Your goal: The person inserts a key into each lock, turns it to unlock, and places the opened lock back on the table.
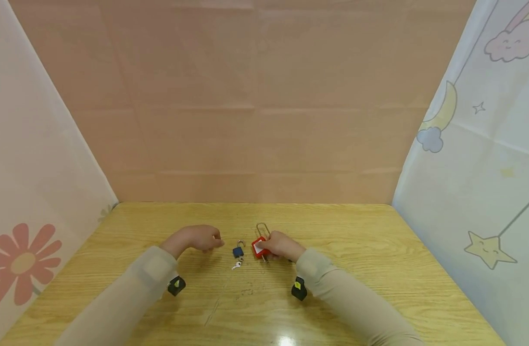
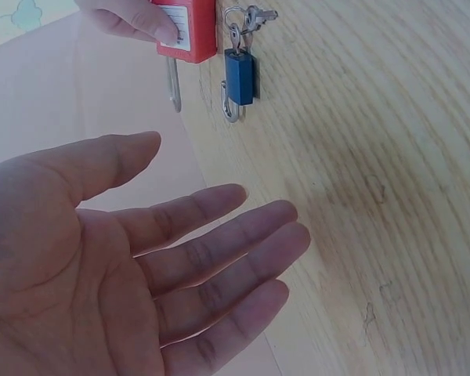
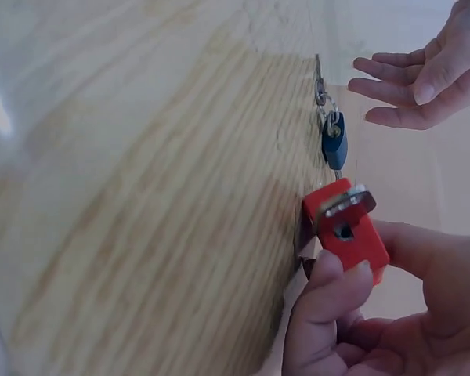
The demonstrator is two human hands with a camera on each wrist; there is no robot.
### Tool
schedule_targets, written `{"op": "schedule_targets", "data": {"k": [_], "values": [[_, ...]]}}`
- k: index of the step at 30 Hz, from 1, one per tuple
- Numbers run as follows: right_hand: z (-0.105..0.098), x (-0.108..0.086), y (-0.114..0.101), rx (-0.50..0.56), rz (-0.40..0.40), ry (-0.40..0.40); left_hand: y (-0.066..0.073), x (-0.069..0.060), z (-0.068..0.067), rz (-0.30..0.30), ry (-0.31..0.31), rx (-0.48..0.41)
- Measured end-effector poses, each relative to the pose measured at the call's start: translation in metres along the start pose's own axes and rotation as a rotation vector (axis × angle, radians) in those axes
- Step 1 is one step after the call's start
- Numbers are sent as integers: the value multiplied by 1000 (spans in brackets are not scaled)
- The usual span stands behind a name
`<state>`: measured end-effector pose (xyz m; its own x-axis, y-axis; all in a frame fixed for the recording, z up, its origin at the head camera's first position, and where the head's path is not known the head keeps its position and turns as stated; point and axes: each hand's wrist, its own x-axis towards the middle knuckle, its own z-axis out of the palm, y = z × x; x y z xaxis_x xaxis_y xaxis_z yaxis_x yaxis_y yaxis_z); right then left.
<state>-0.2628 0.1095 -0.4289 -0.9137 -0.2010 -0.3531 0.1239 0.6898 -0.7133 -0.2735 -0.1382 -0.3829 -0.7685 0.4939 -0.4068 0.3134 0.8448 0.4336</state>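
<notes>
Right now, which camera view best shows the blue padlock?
Left wrist view: the blue padlock, its hooked metal shackle and silver keys show unobstructed. The head view shows it tiny; the right wrist view shows its key end, shackle mostly hidden.

The bench (image 1: 342, 240) has a pale yellow wood top with wavy grain, a long thin scratch, small dark marks and a bright patch of glare. On it lies a blue padlock (image 1: 238, 252), shackle open, with a ring of keys (image 1: 236, 265) at its near end.
</notes>
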Motion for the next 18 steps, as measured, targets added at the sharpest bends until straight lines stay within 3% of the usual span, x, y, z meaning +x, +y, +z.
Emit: {"op": "schedule_targets", "data": {"k": [18], "values": [[-1,-1,-4,-223,-26,3,2,-1,-2,-2,0,-13]]}}
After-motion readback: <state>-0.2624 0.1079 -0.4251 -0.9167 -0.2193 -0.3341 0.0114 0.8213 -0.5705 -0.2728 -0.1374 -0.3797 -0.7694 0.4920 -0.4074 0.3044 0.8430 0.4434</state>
